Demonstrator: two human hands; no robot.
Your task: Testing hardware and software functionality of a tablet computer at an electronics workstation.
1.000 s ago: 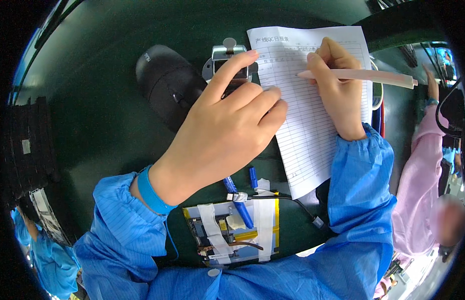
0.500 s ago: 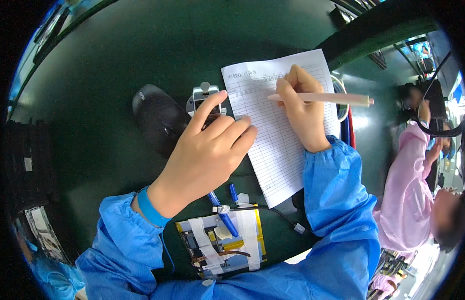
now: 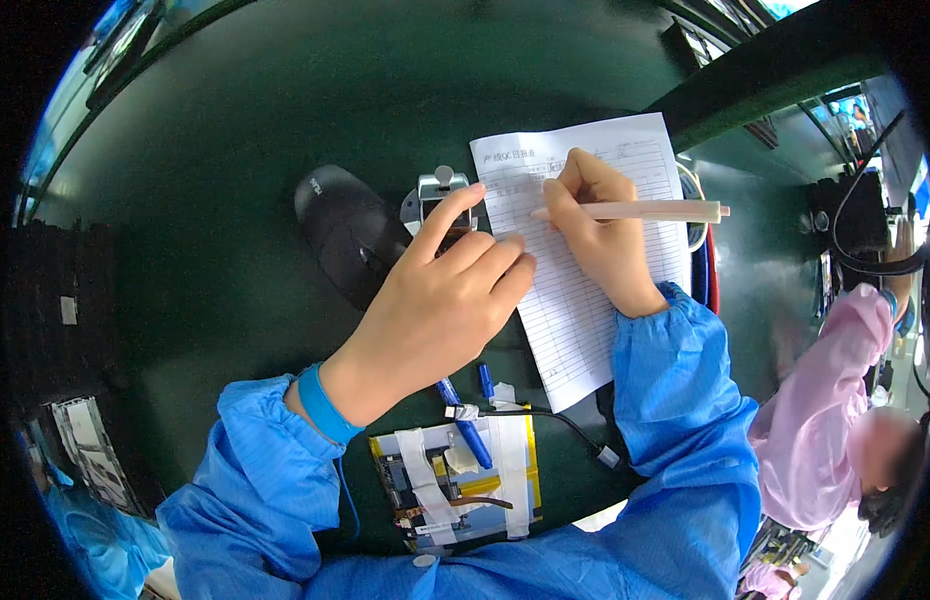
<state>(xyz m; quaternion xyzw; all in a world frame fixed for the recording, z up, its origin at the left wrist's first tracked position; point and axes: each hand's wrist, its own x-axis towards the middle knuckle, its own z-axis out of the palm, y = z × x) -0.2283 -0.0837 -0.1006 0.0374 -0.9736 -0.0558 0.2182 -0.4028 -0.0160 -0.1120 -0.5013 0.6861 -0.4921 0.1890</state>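
Note:
My right hand (image 3: 607, 232) grips a pale pink pen (image 3: 665, 211), its tip on a printed form sheet (image 3: 575, 330) ruled into rows and columns. Spread over the sheet's left edge is my left hand (image 3: 435, 300), its index finger stretched out and the other fingers bent, with their tips at the paper. Just beyond that index finger stands a small metal-framed device with a round knob (image 3: 444, 178), partly hidden by the hand. Left of it lies a black computer mouse (image 3: 340, 225). A blue band circles my left wrist.
Close to me lies a taped electronic assembly (image 3: 515, 470) with circuit board and yellow edges. A blue marker (image 3: 472, 440), its loose cap (image 3: 485, 380) and a black cable (image 3: 565, 424) are there too. A round roll (image 3: 697, 215) shows past the sheet. A person in pink (image 3: 810, 440) sits at right.
The whole view has shifted, so the desk things appear slightly farther right. My right hand has moved slightly, with the pen still at the sheet. The neighbouring person's arm has moved.

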